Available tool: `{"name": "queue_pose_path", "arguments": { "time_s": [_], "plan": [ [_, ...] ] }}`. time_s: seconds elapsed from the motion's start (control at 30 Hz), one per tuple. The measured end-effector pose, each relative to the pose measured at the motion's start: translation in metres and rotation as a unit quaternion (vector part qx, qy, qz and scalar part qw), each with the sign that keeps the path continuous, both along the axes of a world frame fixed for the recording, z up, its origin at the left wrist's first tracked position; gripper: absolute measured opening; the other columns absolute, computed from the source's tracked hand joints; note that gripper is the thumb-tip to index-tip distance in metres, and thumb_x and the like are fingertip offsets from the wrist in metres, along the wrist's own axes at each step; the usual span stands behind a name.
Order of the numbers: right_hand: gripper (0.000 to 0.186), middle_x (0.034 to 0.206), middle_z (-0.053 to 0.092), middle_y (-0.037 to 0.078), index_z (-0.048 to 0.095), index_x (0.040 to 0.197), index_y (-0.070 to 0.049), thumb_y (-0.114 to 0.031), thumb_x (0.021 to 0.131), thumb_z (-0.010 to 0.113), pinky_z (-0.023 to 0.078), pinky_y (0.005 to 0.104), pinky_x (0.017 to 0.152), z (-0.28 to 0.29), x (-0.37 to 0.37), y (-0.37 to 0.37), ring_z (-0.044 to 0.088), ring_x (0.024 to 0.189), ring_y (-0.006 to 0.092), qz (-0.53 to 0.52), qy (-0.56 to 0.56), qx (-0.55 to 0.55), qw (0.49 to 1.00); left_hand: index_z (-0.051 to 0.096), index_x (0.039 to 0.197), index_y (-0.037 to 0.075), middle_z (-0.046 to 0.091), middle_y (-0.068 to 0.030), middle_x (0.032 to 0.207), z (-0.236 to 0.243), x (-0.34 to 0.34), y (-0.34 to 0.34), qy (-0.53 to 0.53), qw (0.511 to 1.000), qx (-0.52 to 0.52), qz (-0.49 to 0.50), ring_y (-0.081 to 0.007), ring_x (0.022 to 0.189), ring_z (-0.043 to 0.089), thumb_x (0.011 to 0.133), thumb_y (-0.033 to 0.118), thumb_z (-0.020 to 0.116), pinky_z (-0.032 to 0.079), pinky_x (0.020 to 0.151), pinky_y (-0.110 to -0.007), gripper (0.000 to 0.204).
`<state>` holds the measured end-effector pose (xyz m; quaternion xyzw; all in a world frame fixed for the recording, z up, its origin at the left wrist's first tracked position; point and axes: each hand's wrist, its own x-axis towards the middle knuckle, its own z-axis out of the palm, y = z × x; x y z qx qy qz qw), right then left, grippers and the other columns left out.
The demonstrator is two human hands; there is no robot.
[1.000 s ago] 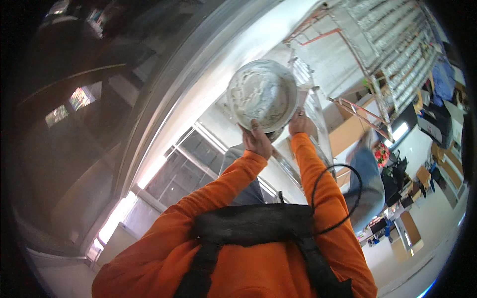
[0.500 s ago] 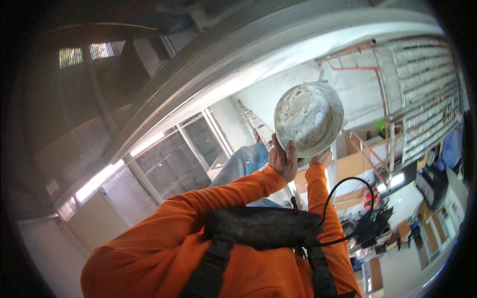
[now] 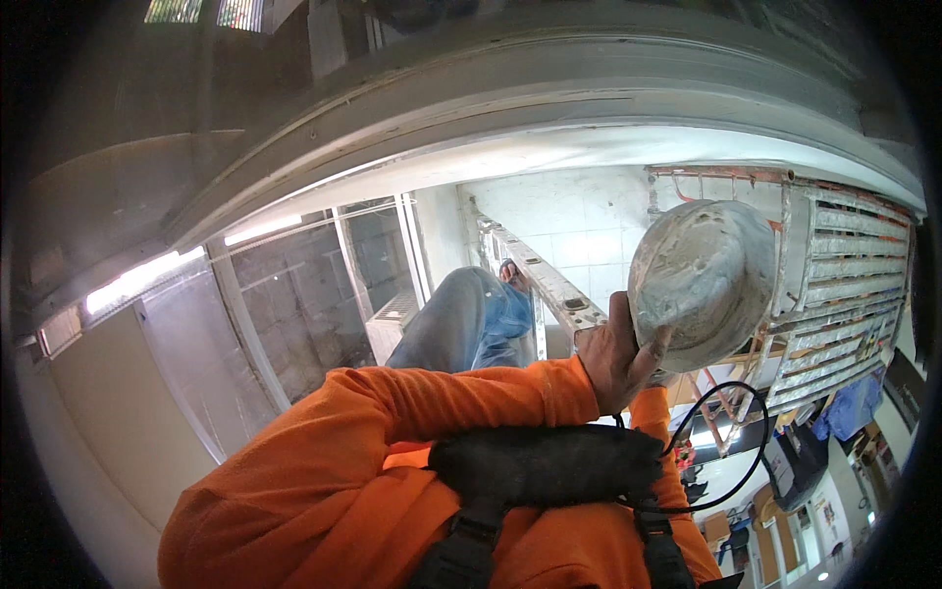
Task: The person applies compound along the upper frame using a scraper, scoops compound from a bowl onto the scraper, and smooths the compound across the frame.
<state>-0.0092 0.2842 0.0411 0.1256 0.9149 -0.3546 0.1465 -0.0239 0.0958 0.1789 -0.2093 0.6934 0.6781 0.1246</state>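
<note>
A round basin (image 3: 697, 285), its inside caked with whitish-grey plaster-like paste, is held up tilted right of the middle. My left hand (image 3: 618, 358) is closed on its near left rim, with the thumb along the outside and a finger reaching over the edge. My right forearm (image 3: 651, 412) in an orange sleeve runs up to the underside of the basin. Only a sliver of my right hand (image 3: 664, 378) shows below the rim; its fingers are hidden behind the basin.
Beyond my left hand a paste-spattered metal ladder (image 3: 549, 280) stands by my jeans-clad leg (image 3: 461, 319). A slatted rack (image 3: 844, 285) with orange bars stands at the right. A long ledge (image 3: 549, 108) curves overhead; glazed panels (image 3: 294, 304) lie left. Cluttered furniture fills the lower right.
The basin has moved to the right and slightly down, with my left hand still on its rim. My right hand has slipped mostly out of sight behind it. The view has turned.
</note>
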Motion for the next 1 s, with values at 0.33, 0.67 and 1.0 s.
{"name": "queue_pose_path", "arguments": {
  "time_s": [0.33, 0.67, 1.0],
  "plan": [
    [0.055, 0.116, 0.062, 0.013, 0.056, 0.121, -0.006, -0.039, 0.079, 0.067, 0.048, 0.0365, 0.086, 0.032, -0.016, -0.032, 0.061, 0.106, 0.0242, 0.028, -0.060, 0.068, 0.995, 0.027, 0.119, -0.005, 0.058, -0.0309, 0.094, -0.011, 0.001, -0.010, 0.050, 0.998, -0.002, -0.024, -0.0402, 0.081, 0.064, 0.092, 0.051, 0.043, 0.052, 0.070, -0.045, 0.064],
    [0.046, 0.090, 0.064, 0.013, 0.053, 0.113, -0.005, -0.043, 0.087, 0.052, 0.048, 0.0352, 0.065, 0.020, -0.013, -0.023, 0.062, 0.074, 0.0245, -0.079, -0.029, 0.029, 0.996, 0.030, 0.113, -0.003, 0.061, -0.0293, 0.087, -0.007, -0.004, -0.006, 0.117, 0.991, -0.033, 0.047, -0.0466, 0.078, 0.062, 0.093, 0.044, 0.046, 0.050, 0.069, -0.049, 0.054],
    [0.044, 0.077, 0.059, 0.008, 0.049, 0.111, -0.004, -0.043, 0.093, 0.038, 0.043, 0.0287, 0.048, 0.000, 0.008, 0.002, 0.054, 0.056, 0.0144, -0.031, 0.082, -0.145, 0.986, 0.030, 0.116, -0.002, 0.058, -0.0270, 0.097, -0.028, 0.011, 0.002, 0.353, 0.930, 0.047, 0.091, -0.0417, 0.088, 0.060, 0.097, 0.041, 0.038, 0.047, 0.077, -0.043, 0.048]
  ]
}}
